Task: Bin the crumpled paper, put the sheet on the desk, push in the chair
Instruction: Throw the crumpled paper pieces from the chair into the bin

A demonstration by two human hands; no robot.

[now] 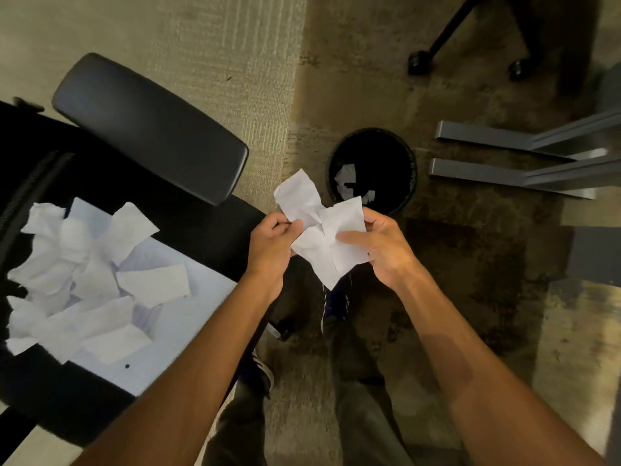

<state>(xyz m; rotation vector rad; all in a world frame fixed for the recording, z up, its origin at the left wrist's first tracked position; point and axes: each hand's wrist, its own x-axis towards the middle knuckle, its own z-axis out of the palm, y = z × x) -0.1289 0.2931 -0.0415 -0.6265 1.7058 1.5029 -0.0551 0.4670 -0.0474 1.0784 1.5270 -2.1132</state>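
A creased white piece of paper [322, 230] is held between my left hand [274, 245] and my right hand [381, 247], just in front of a round black bin [405, 156] on the carpet. White scraps lie inside the bin. To the left, a black office chair [188, 216] carries a flat white sheet [181, 317] on its seat. A heap of several crumpled papers [80, 274] lies on top of that sheet.
The chair's black armrest [148, 126] juts toward the bin. Grey metal desk feet [487, 153] lie on the floor at right. Another chair's black castors [420, 62] stand at the top right. My legs and shoes are below my hands.
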